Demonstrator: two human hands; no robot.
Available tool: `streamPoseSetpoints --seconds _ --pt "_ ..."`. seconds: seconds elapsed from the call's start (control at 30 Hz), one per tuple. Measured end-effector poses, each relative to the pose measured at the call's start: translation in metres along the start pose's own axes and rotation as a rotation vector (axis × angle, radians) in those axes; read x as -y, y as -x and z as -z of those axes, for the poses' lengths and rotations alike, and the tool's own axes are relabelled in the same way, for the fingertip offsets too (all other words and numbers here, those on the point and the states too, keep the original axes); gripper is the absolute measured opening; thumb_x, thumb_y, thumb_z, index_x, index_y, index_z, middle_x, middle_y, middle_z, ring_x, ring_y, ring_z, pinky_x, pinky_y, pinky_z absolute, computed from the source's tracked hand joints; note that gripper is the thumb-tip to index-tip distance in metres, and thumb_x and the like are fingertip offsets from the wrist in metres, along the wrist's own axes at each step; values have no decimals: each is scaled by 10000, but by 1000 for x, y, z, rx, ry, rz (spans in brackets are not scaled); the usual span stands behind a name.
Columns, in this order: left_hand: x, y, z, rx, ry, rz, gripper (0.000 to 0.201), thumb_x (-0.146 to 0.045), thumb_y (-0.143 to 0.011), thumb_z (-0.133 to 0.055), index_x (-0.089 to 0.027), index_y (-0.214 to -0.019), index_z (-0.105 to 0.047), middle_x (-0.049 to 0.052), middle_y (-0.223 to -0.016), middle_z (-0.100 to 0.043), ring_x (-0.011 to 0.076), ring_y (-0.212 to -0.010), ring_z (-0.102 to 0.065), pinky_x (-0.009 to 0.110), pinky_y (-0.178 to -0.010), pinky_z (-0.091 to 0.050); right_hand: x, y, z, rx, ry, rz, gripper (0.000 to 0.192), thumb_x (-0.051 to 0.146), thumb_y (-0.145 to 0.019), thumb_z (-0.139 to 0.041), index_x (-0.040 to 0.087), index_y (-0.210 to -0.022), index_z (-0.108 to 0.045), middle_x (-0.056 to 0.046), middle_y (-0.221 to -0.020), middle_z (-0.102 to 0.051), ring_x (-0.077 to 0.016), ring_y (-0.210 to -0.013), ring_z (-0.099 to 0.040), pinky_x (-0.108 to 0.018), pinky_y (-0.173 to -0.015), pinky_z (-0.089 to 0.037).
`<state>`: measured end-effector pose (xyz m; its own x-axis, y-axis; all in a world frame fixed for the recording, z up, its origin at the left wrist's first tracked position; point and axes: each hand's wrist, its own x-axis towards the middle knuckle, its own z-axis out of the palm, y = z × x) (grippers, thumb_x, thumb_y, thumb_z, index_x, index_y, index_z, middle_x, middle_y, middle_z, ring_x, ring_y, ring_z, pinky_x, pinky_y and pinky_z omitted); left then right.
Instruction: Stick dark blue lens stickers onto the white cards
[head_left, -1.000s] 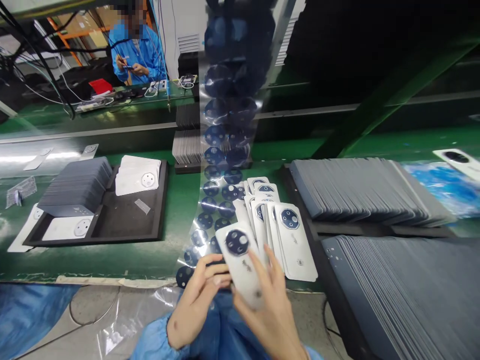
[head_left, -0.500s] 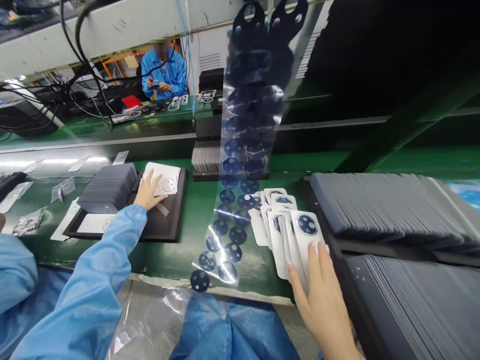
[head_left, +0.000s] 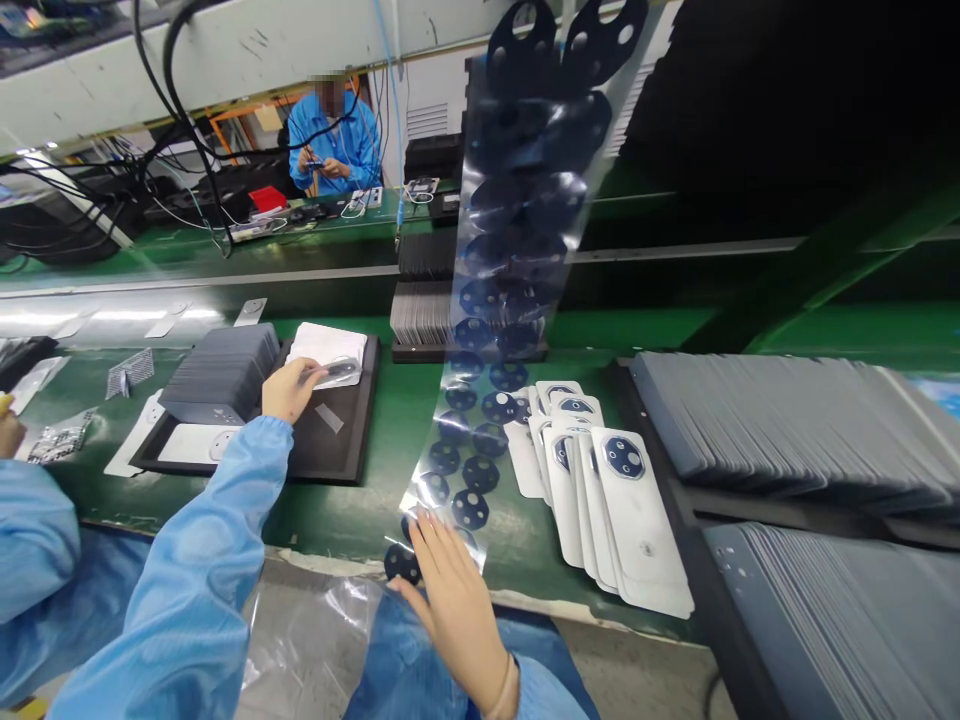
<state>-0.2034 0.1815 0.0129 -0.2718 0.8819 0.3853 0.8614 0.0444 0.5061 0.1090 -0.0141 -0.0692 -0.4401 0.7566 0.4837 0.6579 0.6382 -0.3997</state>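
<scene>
My left hand [head_left: 288, 391] pinches the edge of a white phone back cover [head_left: 341, 372], tilted up from the white stack in the black tray [head_left: 330, 455]. The cover's round camera area faces up near my fingers. My right hand [head_left: 454, 600] lies with fingers stretched over the lower end of a clear film strip [head_left: 480, 415] carrying dark blue camera-shaped stickers. Its thumb is apart, by the lowest dark sticker [head_left: 401, 565]; whether they touch I cannot tell. To the right, overlapping white back covers [head_left: 637, 530] with dark camera stickers lie on the green bench.
Racks of grey sheets [head_left: 787, 420] stand at the right, and another grey stack [head_left: 221, 370] at the left. Black cables [head_left: 169, 100] hang at upper left. A neighbour's blue sleeve [head_left: 34, 540] is at the left edge; a person in blue [head_left: 341, 140] works across the bench.
My right hand has left the stickered covers and moved left onto the film strip's lower end. My left hand has gone from resting on the white stack to lifting a cover's edge.
</scene>
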Motion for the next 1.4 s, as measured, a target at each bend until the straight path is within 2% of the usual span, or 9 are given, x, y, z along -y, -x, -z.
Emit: streamPoseSetpoints --seconds 0.2,0.37,0.5,0.6,0.7,0.8,0.97,1.17,1.4 --pt "-35 50 19 -305 387 137 324 -488 -752 -713 -211 -886 -613 11 -794 -658 184 -774 -649 303 -786 -517 3 4 5 -73 -36 51 237 206 -1013 -472 143 -1143 -660 -115 -1180 -742 -247 -1089 -713 -372 -959 -589" --pt "-80 117 24 -139 693 323 366 -528 -772 -722 -213 -880 -573 11 -745 -676 157 -660 -655 260 -640 -532 3 16 6 -54 -62 116 319 -44 -885 -419 178 -904 -647 -132 -1199 -726 -272 -1205 -645 -446 -1013 -559" --pt "-116 169 20 217 1050 629 380 -495 -744 -805 -202 -860 -591 5 -689 -699 137 -561 -642 216 -549 -515 4 14 20 268 -280 40 220 -36 -779 -572 178 -774 -623 -154 -1438 -563 -416 -1411 -389 -707 -1084 -370" --pt "-132 192 16 299 1253 826 411 -449 -704 -862 -202 -906 -602 -8 -693 -704 131 -569 -645 195 -541 -507 -3 -3 45 629 -608 -77 198 90 -667 -835 205 -716 -680 -81 -1479 -521 -477 -1476 -182 -816 -1092 -76" --pt "-141 203 17 248 1326 892 468 -420 -689 -873 -200 -1002 -603 -7 -695 -699 139 -557 -637 201 -511 -506 -20 -17 65 780 -1078 -239 212 263 -633 -913 216 -651 -706 -61 -1265 -663 -386 -1359 -475 -693 -1171 -107" --pt "-146 210 20 176 1341 872 481 -392 -698 -858 -212 -1049 -581 -26 -667 -673 125 -510 -602 186 -461 -484 -36 -16 72 494 -1386 -583 305 381 -638 -907 196 -628 -665 -38 -905 -700 -204 -899 -684 -383 -923 -523" --pt "-159 225 21 181 1206 874 460 -437 -766 -807 -246 -1079 -530 -10 -763 -712 143 -538 -630 220 -499 -519 -38 -10 84 -63 -1331 -966 328 372 -668 -888 188 -684 -616 21 -724 -611 -103 -621 -583 -210 -597 -521" --pt "-194 247 15 325 983 778 433 -538 -848 -695 -253 -1133 -538 18 -754 -735 170 -566 -639 229 -497 -457 -24 -20 104 -235 -1246 -923 346 325 -696 -875 209 -962 -686 16 -690 -651 -128 -624 -641 -220 -610 -576" --pt "-214 263 16 304 879 692 423 -568 -907 -581 -248 -1183 -612 76 -1044 -746 252 -886 -678 317 -763 -492 -8 -24 111 -291 -999 -811 149 280 -738 -844 211 -797 -726 -6 -728 -696 -137 -623 -692 -187 -590 -594"
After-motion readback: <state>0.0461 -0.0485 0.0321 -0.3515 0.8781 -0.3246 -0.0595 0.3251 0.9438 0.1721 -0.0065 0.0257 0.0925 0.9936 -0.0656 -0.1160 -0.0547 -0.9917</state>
